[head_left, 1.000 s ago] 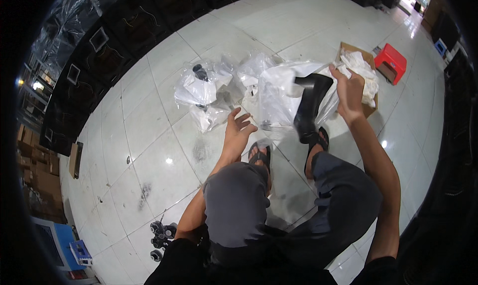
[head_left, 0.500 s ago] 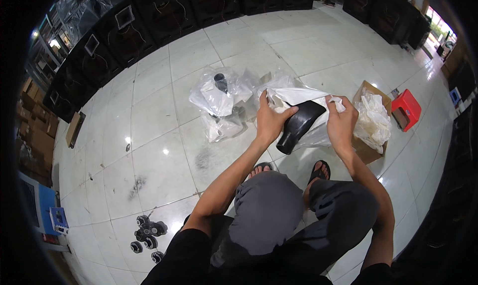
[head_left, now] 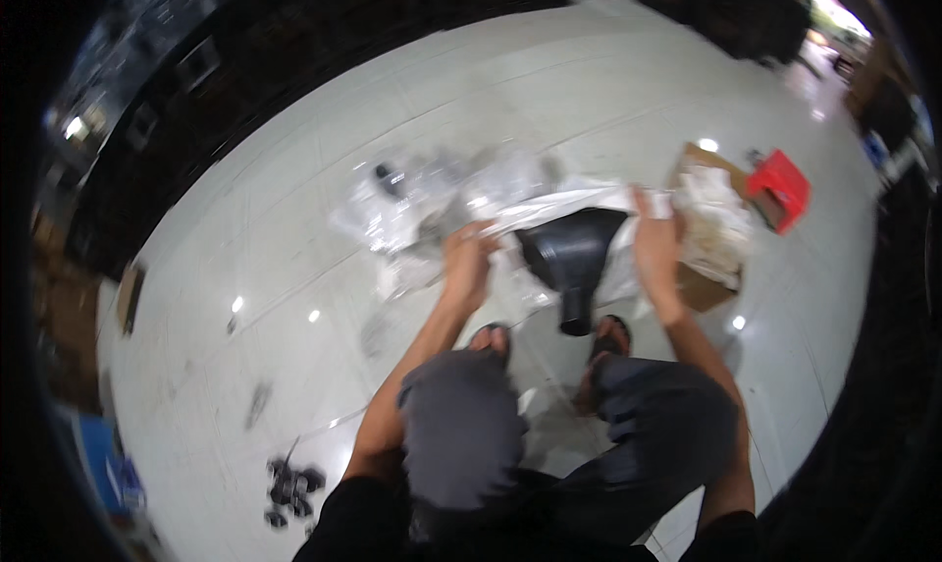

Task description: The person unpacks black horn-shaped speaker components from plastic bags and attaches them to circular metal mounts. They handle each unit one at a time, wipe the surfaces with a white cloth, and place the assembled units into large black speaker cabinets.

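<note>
A white sheet (head_left: pixel 551 204) is gripped at its left end by the curled fingers of the left hand (head_left: pixel 468 266) and at its right end by the closed, motion-blurred right hand (head_left: pixel 655 253). Between the hands, a black flared horn (head_left: pixel 574 258) is seen against the sheet, narrow end pointed toward sandalled feet (head_left: pixel 610 338); a cardboard box (head_left: pixel 708 293) is placed nearby.

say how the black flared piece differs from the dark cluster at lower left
The black flared piece is one broad form; the dark cluster is several small parts bunched together. The black flared piece is between the left hand and right hand; the dark cluster lies on the floor. Both look dark.
</note>
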Tool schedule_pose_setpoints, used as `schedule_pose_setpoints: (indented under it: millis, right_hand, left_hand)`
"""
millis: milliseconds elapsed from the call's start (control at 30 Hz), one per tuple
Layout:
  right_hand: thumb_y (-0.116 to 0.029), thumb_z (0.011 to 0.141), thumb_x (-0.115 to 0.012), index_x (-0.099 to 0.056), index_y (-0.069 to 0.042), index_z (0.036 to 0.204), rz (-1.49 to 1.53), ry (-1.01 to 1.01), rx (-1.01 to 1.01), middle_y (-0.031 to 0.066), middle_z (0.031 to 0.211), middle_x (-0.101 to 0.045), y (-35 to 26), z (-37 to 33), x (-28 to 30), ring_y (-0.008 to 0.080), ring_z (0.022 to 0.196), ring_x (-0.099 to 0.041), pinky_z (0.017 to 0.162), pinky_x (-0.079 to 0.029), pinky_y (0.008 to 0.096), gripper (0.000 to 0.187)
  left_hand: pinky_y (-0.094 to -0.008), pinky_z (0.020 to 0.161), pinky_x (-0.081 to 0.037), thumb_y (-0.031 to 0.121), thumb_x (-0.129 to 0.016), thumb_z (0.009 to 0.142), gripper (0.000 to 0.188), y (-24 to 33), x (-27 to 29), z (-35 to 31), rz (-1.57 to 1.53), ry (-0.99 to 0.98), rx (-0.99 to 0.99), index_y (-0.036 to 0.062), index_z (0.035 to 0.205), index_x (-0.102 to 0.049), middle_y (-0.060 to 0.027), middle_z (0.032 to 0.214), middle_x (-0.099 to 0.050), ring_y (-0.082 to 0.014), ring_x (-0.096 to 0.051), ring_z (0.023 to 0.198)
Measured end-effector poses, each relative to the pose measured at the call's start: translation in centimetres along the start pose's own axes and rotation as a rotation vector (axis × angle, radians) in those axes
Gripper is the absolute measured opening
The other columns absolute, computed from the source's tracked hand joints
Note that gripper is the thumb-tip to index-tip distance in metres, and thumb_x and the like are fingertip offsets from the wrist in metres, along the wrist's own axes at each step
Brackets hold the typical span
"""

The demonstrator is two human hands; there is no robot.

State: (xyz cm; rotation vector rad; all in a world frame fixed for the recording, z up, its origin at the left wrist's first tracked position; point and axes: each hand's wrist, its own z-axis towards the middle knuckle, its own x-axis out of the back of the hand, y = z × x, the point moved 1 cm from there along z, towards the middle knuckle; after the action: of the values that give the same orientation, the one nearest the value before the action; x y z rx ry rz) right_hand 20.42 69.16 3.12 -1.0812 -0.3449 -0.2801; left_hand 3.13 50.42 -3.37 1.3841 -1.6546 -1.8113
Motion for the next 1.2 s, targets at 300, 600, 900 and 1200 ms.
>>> schedule_pose_setpoints:
  millis: [300,600,900,1200]
  right_hand:
    - [-0.029,0.086,-0.065,-0.064,0.013,0.086,0.171,-0.097,-0.002,0.0274,0.070,-0.063,-4.4,-1.0,2.7,0.0334,0.066,-0.064,0.064,-0.047,0.0407,0.042]
    - [-0.016,0.086,-0.067,-0.065,0.008,0.088,0.327,-0.176,0.068,0.0115,0.066,-0.064,-2.3,-2.0,3.2,0.0098,0.061,-0.052,0.057,-0.043,0.0283,0.025]
    - [-0.017,0.082,-0.073,-0.068,0.004,0.092,0.140,-0.223,-0.031,0.0035,0.053,-0.055,-2.1,-1.2,3.9,0.0066,0.048,-0.041,0.042,-0.033,0.0283,0.024]
    - [-0.020,0.085,-0.068,-0.069,0.007,0.088,0.418,-0.141,-0.234,0.0075,0.059,-0.061,0.3,-1.6,1.4,0.0073,0.058,-0.048,0.055,-0.041,0.0290,0.027]
  left_hand:
    - [-0.0392,0.102,-0.038,0.011,-0.078,0.072,0.071,4.1,-6.3,-3.7,0.900,0.006,-0.734,-0.0017,0.133,-0.044,-0.0197,0.125,-0.053,-0.0319,-0.050,0.119]
    - [-0.0251,0.065,-0.046,0.010,-0.067,0.087,0.015,2.9,-3.5,-2.6,0.895,0.006,-0.513,-0.0047,0.090,-0.069,-0.0120,0.079,-0.068,-0.0123,-0.060,0.068]
    - [-0.0265,0.067,-0.050,0.011,-0.063,0.089,0.021,3.9,-3.6,-3.4,-0.097,-0.243,0.118,-0.0090,0.094,-0.068,-0.0114,0.087,-0.071,-0.0146,-0.065,0.071]
    - [-0.0333,0.075,-0.054,0.008,-0.063,0.085,0.026,1.2,-2.8,-1.1,-0.419,-0.196,0.554,-0.0043,0.107,-0.062,-0.0119,0.104,-0.068,-0.0214,-0.067,0.087]
